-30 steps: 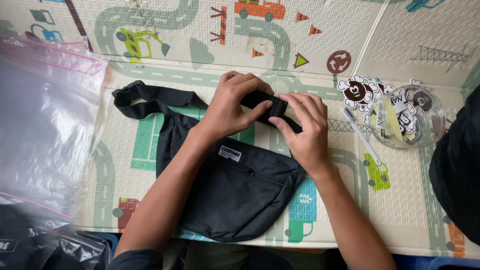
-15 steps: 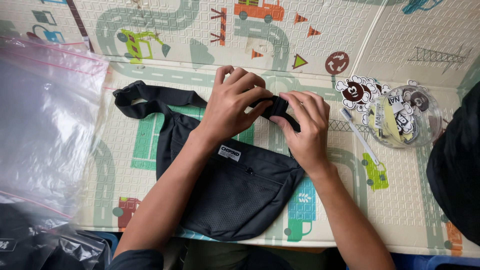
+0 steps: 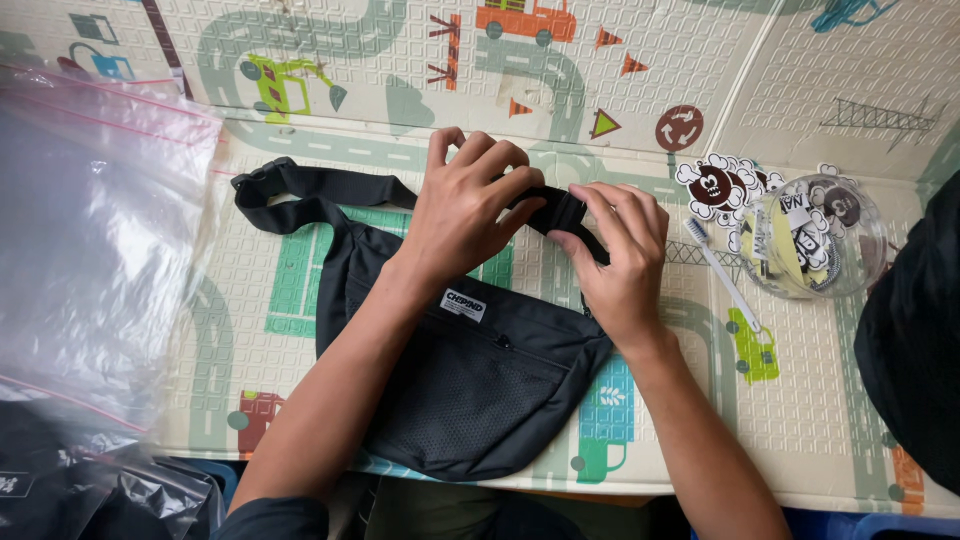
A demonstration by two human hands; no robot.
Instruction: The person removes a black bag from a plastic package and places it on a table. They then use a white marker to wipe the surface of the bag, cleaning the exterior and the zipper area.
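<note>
While both hands pinch its black webbing strap (image 3: pixel 330 187), the black fabric waist bag (image 3: pixel 470 385) lies flat on the road-printed foam play mat (image 3: pixel 800 400), its pouch at the mat's near edge. The strap's long axis runs left to right along the far side of the pouch. Left hand (image 3: pixel 470 215) and right hand (image 3: pixel 620 255) nearly touch, fingers closed on the black strap buckle (image 3: pixel 562 212). A clear sticker-filled cup (image 3: pixel 815 235) stands well apart to the right.

The left hand (image 3: pixel 470 215) covers the middle of the black strap (image 3: pixel 320 190), so what its fingers pinch cannot be told. The clear plastic bag (image 3: pixel 95 250) is cut by the left edge. The dark cloth (image 3: pixel 915 340) at right is cut too.
</note>
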